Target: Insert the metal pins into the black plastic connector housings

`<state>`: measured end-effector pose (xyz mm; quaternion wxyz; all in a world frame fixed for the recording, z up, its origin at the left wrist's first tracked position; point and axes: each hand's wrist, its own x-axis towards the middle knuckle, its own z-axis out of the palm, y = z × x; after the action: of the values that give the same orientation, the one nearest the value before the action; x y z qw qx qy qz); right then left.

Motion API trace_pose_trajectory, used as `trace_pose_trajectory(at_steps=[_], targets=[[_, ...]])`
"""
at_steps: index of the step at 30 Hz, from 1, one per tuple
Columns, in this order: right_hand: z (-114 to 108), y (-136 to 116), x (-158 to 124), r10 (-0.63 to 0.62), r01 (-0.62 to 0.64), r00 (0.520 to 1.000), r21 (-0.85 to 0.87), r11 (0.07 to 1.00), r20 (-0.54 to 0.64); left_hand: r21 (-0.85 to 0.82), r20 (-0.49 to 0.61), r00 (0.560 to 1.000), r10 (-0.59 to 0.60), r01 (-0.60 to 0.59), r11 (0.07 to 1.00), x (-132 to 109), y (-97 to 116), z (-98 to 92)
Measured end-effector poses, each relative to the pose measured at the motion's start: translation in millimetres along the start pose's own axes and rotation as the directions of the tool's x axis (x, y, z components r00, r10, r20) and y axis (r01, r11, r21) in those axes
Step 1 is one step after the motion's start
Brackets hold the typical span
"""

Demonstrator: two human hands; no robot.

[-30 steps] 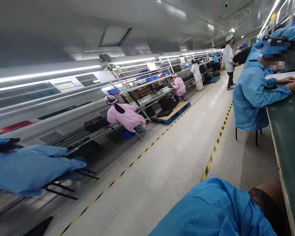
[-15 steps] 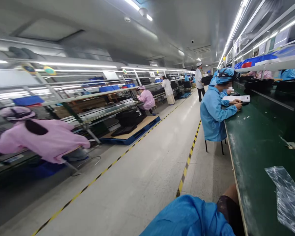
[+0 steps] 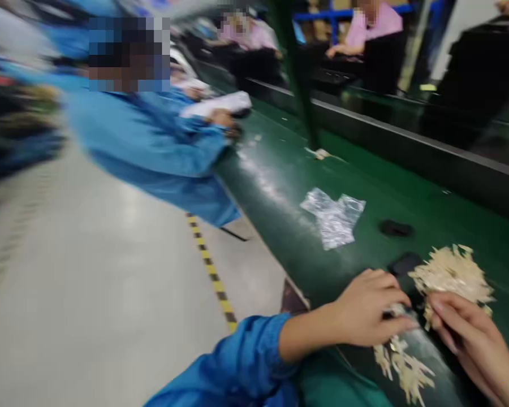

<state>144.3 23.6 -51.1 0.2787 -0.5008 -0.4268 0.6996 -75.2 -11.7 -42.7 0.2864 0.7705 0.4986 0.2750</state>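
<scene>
My left hand (image 3: 371, 308) reaches over the green bench top, fingers curled downward with the thumb beneath. Small pale bits show at its fingertips, but blur hides what it grips. A loose scatter of cream-coloured strips (image 3: 411, 373) lies just below that hand. At the right, my right hand (image 3: 470, 336) has thumb and fingers pinched together at the edge of a larger heap of cream strips (image 3: 456, 274). Whatever sits in this pinch is too small to make out. Close by are two small black pieces, one (image 3: 405, 264) beside the heap and another (image 3: 396, 228) farther back.
A crumpled clear plastic bag (image 3: 335, 220) lies on the green bench (image 3: 275, 186). Up the bench sits a co-worker in blue (image 3: 152, 135), hands near a white object (image 3: 220, 104). A green post (image 3: 294, 73) rises behind. Pink-sleeved people work across the line.
The view has swung right and down from the aisle to the bench. Both my hands and the cream strips, out of sight before, now show; the plastic bag appears farther left.
</scene>
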Motion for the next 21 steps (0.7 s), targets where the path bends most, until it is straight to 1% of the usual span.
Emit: trace_pose_trajectory(at_steps=[1, 2, 3, 4, 5, 7, 8, 9, 10, 11, 12, 14, 17, 19, 21], targets=[[-2.0, -4.0, -3.0, 0.032, -0.033, 0.999, 0.053, 0.998, 0.01, -0.167, 0.015, 1.0, -0.016, 0.018, 0.986, 4.9, -0.7, -1.6], [-2.4, -8.2, -3.2, 0.032, -0.034, 0.999, 0.113, 0.993, 0.018, -0.346, 0.058, 0.997, -0.043, 0.061, 0.936, 10.4, -0.5, -3.1], [-1.7, -12.2, -1.8, 0.027, -0.03, 0.999, 0.157, 0.987, 0.025, -0.503, 0.137, 0.987, -0.08, 0.139, 0.853, 15.9, 1.0, -3.8], [-0.5, -15.5, -0.2, 0.02, -0.026, 0.999, 0.174, 0.984, 0.033, -0.632, 0.231, 0.967, -0.111, 0.236, 0.738, 21.1, 3.9, -3.4], [0.6, -18.1, 1.0, 0.007, -0.014, 0.999, 0.187, 0.982, 0.038, -0.718, 0.321, 0.937, -0.134, 0.333, 0.611, 25.7, 7.6, -2.2], [1.0, -20.7, 1.1, -0.027, 0.02, 0.999, 0.197, 0.98, 0.032, -0.789, 0.463, 0.871, -0.165, 0.49, 0.37, 33.7, 14.9, 1.3], [0.0, -21.2, 0.5, -0.051, 0.047, 0.999, 0.199, 0.979, 0.015, -0.795, 0.507, 0.843, -0.178, 0.537, 0.281, 37.3, 17.8, 2.6], [-1.8, -21.4, -0.1, -0.078, 0.079, 0.997, 0.195, 0.978, -0.012, -0.796, 0.533, 0.824, -0.192, 0.565, 0.218, 40.7, 19.8, 3.3], [-4.1, -21.5, -0.3, -0.108, 0.113, 0.993, 0.181, 0.977, -0.042, -0.794, 0.546, 0.812, -0.207, 0.581, 0.181, 44.1, 21.2, 2.9], [-6.7, -21.8, 0.1, -0.14, 0.15, 0.987, 0.156, 0.976, -0.075, -0.794, 0.544, 0.808, -0.227, 0.583, 0.174, 47.5, 22.0, 1.7], [-9.2, -22.2, 1.2, -0.177, 0.189, 0.978, 0.119, 0.975, -0.107, -0.796, 0.526, 0.813, -0.247, 0.574, 0.193, 50.7, 22.6, -0.3], [-13.4, -23.9, 5.0, -0.252, 0.258, 0.954, 0.018, 0.966, -0.162, -0.792, 0.478, 0.837, -0.266, 0.541, 0.283, 56.9, 23.2, -5.2], [-18.0, -26.9, 9.1, -0.326, 0.307, 0.912, -0.112, 0.945, -0.247, -0.753, 0.376, 0.9, -0.222, 0.436, 0.493, 64.4, 23.8, -10.6], [-21.4, -28.9, 6.3, -0.321, 0.296, 0.901, -0.129, 0.946, -0.293, -0.692, 0.272, 0.945, -0.183, 0.324, 0.645, 68.5, 24.2, -11.9], [-24.8, -31.0, -0.4, -0.289, 0.269, 0.902, -0.106, 0.957, -0.321, -0.605, 0.148, 0.974, -0.17, 0.225, 0.763, 71.6, 27.2, -12.6]])
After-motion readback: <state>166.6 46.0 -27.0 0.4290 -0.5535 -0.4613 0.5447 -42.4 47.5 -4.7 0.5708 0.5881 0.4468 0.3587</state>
